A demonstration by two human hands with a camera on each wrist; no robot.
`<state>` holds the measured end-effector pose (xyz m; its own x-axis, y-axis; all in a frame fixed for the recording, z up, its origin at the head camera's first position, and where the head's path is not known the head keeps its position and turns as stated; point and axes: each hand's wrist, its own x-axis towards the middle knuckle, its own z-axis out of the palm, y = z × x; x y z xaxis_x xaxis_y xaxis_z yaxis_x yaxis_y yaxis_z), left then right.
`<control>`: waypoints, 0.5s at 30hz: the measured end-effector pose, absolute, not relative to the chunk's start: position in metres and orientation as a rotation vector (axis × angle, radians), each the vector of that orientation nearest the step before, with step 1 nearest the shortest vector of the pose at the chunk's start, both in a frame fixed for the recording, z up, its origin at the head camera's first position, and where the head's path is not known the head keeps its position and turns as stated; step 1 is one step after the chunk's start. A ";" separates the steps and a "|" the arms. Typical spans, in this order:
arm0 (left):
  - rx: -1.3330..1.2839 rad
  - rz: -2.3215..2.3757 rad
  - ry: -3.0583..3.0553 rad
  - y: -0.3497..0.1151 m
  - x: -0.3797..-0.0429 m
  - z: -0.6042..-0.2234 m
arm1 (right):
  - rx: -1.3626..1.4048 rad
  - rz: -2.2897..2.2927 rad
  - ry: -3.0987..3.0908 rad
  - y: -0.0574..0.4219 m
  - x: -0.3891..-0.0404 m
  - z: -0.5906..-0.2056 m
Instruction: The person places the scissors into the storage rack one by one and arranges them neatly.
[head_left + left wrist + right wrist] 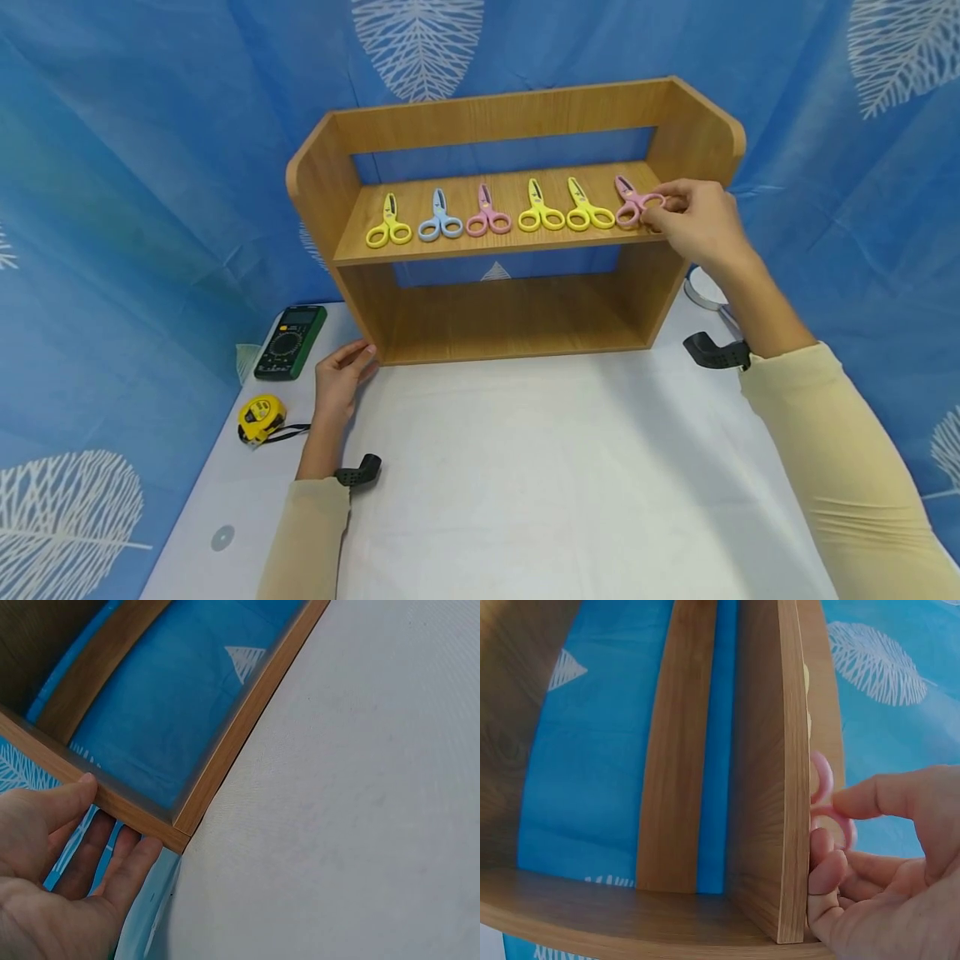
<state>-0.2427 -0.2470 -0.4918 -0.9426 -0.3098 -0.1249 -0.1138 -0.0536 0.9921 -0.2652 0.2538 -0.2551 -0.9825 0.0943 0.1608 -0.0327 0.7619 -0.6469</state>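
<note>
A two-tier wooden shelf (517, 317) stands on the white table. Across its upper board lie several small scissors in a row, points toward the back: yellow scissors (388, 225) at the left end, blue scissors (440, 218), pink scissors (487, 213), then two more yellow pairs. At the right end, my right hand (697, 217) pinches the handle of another pair of pink scissors (628, 202); in the right wrist view the board's edge hides their blades. Down at the lower left corner, my left hand (75, 862) holds the side panel, thumb on its front edge, fingers along the outside.
Left of the shelf lie a green-edged multimeter (291, 342) and a yellow tape measure (261, 418) with a black strap. A magnifying glass (703, 289) is behind my right forearm. Blue leaf-patterned cloth (112, 208) hangs behind the table.
</note>
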 end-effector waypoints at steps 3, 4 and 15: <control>0.468 -2.129 -2.062 -0.246 -0.244 -0.492 | -0.037 0.961 -2.823 0.254 -0.267 -0.254; 0.469 -2.132 -2.058 -0.246 -0.244 -0.492 | -0.032 0.942 -2.833 0.254 -0.267 -0.254; 0.450 -2.123 -2.063 -0.243 -0.247 -0.493 | -0.045 0.934 -2.780 0.253 -0.263 -0.262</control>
